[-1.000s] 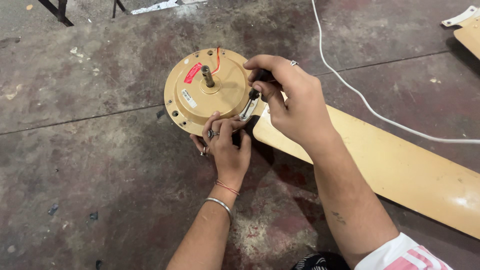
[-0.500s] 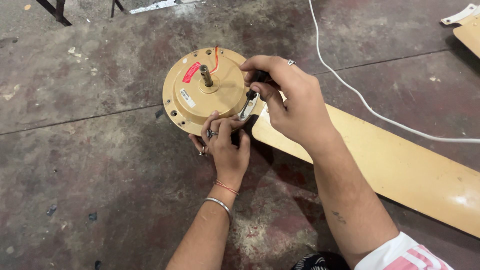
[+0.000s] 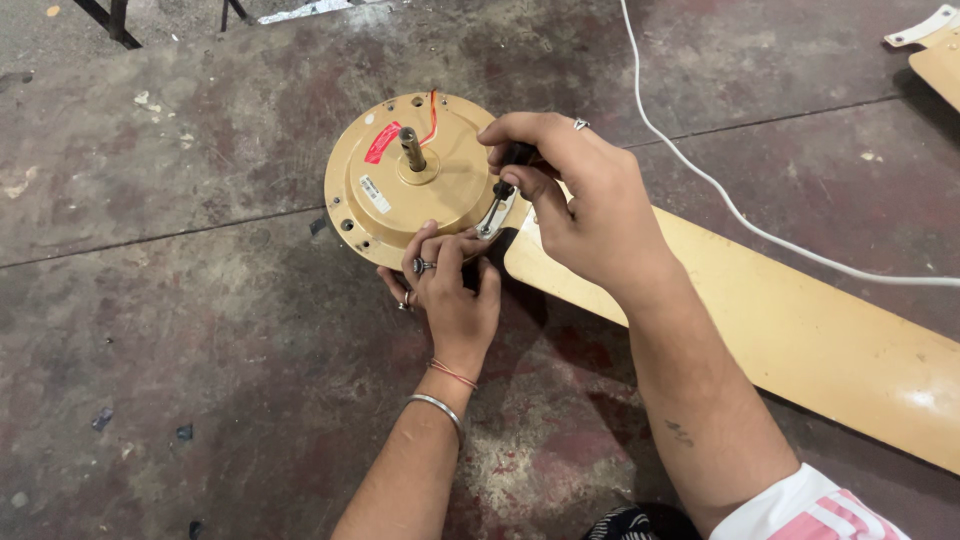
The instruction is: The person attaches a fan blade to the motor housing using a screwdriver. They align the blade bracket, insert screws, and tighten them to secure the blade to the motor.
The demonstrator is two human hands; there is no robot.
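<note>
Now little has shifted over 1 second: right hand (image 3: pixel 590 215) stays closed on a black-handled screwdriver (image 3: pixel 508 170) at the metal blade bracket (image 3: pixel 497 213); left hand (image 3: pixel 452 285) keeps gripping the round tan fan motor housing (image 3: pixel 410 180) on the stained concrete floor (image 3: pixel 180 330). Fastening apparently continues.

Left hand (image 3: pixel 455 290) wears rings, bangle and red thread; right sleeve (image 3: pixel 810 505) pink-and-white.

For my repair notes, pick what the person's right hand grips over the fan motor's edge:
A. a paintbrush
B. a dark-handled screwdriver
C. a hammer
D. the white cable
B: the right hand closes on a dark-handled screwdriver pointing down at the blade bracket on the round motor housing; the white cable lies untouched on the floor.
</note>
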